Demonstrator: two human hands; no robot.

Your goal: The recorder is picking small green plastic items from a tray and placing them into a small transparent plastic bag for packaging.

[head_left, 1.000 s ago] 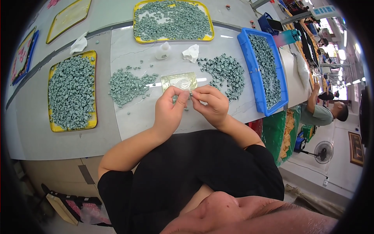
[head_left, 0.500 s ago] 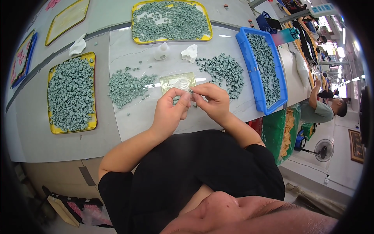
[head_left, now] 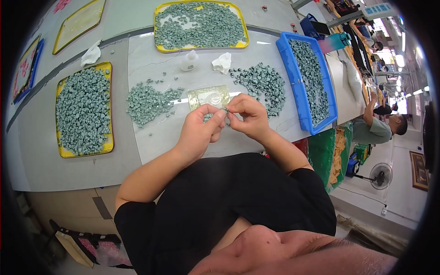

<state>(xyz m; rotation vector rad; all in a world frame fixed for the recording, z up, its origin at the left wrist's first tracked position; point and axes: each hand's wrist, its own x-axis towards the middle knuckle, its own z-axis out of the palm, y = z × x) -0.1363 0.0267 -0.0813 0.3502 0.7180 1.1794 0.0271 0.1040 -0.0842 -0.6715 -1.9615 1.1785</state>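
My left hand (head_left: 198, 128) and my right hand (head_left: 250, 118) meet in front of my chest, thumbs and forefingers pinched together. Between the fingertips sits a small grey-green piece (head_left: 225, 109), mostly covered by them. Just beyond the hands lies a yellowish, shiny rectangular pad (head_left: 197, 96) with a clear round dish (head_left: 213, 98) on it. A loose pile of green pieces (head_left: 151, 103) spreads to the left of the pad. Another pile of darker, glossier green pieces (head_left: 263, 85) lies to its right.
Yellow-rimmed trays of green pieces stand at the left (head_left: 110, 114) and far side (head_left: 201, 49). A blue bin (head_left: 297, 87) borders the right. A white bottle (head_left: 188, 62) and crumpled tissue (head_left: 222, 63) sit behind the pad. Another person (head_left: 373, 123) is off to the right.
My right hand has shifted slightly, its fingertips turning a little against the left ones. Both hands keep their pinch on the small piece; the piles look the same.
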